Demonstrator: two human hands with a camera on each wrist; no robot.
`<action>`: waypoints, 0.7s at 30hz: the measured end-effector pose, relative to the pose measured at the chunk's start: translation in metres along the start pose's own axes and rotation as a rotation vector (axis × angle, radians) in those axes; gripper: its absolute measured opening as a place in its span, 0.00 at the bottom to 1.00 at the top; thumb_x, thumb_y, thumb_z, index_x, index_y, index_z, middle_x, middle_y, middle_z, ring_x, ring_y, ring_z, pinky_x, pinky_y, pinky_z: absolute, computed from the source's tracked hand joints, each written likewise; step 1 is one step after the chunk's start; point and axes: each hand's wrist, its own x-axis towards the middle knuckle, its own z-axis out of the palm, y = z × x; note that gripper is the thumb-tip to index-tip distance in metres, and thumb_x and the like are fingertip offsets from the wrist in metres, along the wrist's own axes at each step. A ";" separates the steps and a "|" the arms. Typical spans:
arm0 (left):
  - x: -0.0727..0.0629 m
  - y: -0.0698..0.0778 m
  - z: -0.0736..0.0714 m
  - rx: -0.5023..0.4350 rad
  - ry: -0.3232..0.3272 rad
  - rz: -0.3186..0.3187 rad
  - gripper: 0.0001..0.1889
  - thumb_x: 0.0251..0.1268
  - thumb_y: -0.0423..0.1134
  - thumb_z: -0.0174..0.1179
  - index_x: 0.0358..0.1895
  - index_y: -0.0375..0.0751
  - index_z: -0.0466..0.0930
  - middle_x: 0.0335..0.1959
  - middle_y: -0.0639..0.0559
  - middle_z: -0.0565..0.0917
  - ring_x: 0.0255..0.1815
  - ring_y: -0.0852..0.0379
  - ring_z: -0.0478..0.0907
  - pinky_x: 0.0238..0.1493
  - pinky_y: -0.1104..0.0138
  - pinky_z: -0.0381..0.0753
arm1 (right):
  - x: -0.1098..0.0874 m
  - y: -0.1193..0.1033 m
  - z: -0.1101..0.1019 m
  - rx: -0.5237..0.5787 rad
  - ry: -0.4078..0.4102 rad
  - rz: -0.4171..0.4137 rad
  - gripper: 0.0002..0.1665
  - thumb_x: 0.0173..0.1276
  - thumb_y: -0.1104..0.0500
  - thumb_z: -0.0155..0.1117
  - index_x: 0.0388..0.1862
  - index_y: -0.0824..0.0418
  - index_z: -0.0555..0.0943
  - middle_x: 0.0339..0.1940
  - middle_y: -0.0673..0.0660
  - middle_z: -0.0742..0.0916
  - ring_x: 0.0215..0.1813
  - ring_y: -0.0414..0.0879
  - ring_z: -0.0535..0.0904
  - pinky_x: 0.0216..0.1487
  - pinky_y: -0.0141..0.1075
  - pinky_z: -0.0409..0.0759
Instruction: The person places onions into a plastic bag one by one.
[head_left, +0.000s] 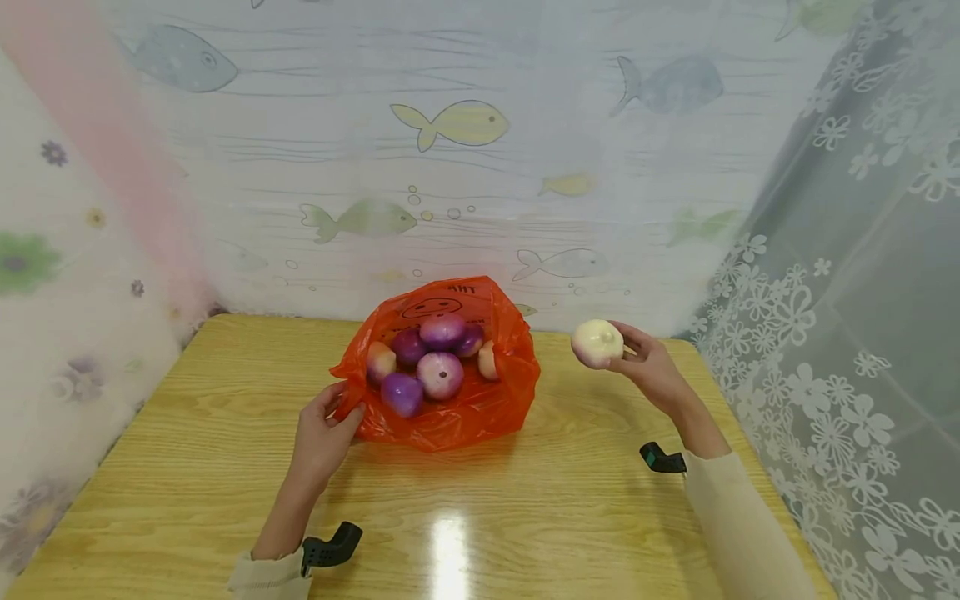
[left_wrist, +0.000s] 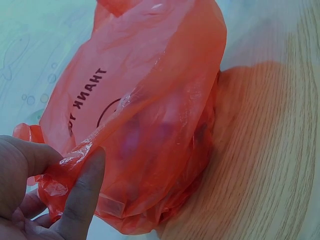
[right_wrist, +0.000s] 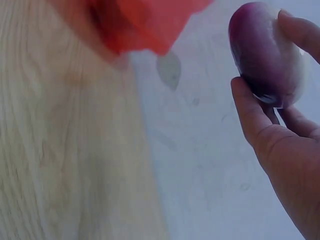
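An orange-red plastic bag (head_left: 480, 417) sits open on the table, its mouth facing me. Inside lie several round purple-and-cream vegetables (head_left: 440, 375), like onions or turnips; the bag's near wall and folds partly hide some. My left hand (head_left: 324, 433) pinches the bag's left rim between thumb and fingers, and the bunched film (left_wrist: 55, 187) shows in the left wrist view. To the right of the bag, my right hand (head_left: 654, 372) holds one purple-and-white vegetable (head_left: 597, 343) above the table. In the right wrist view, fingers and thumb grip this glossy vegetable (right_wrist: 265, 55).
The wooden table (head_left: 570, 500) reaches back to a fish-patterned wall covering (head_left: 450, 183). A lace-flowered curtain (head_left: 832, 392) hangs along the right edge, and a flower-patterned covering (head_left: 90, 275) stands at the left. Each wrist bears a black camera mount (head_left: 332, 546).
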 end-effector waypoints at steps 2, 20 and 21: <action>0.000 0.000 0.000 0.003 -0.002 -0.005 0.25 0.77 0.33 0.54 0.73 0.34 0.65 0.68 0.33 0.73 0.59 0.36 0.81 0.44 0.70 0.87 | -0.005 -0.009 0.006 0.026 -0.026 -0.027 0.44 0.72 0.69 0.62 0.82 0.66 0.54 0.79 0.64 0.63 0.72 0.45 0.71 0.57 0.29 0.82; -0.001 0.000 0.000 -0.003 -0.014 -0.005 0.26 0.77 0.33 0.54 0.75 0.34 0.63 0.69 0.33 0.72 0.59 0.37 0.81 0.44 0.69 0.87 | -0.013 -0.092 0.105 0.134 -0.304 -0.147 0.44 0.61 0.69 0.74 0.75 0.62 0.67 0.72 0.59 0.73 0.67 0.56 0.74 0.58 0.44 0.84; -0.001 0.000 0.001 -0.004 -0.014 -0.004 0.26 0.77 0.33 0.54 0.75 0.34 0.63 0.69 0.33 0.72 0.60 0.37 0.81 0.44 0.69 0.87 | -0.009 -0.095 0.112 0.132 -0.322 -0.145 0.44 0.61 0.69 0.74 0.75 0.61 0.67 0.72 0.59 0.72 0.67 0.58 0.74 0.58 0.45 0.84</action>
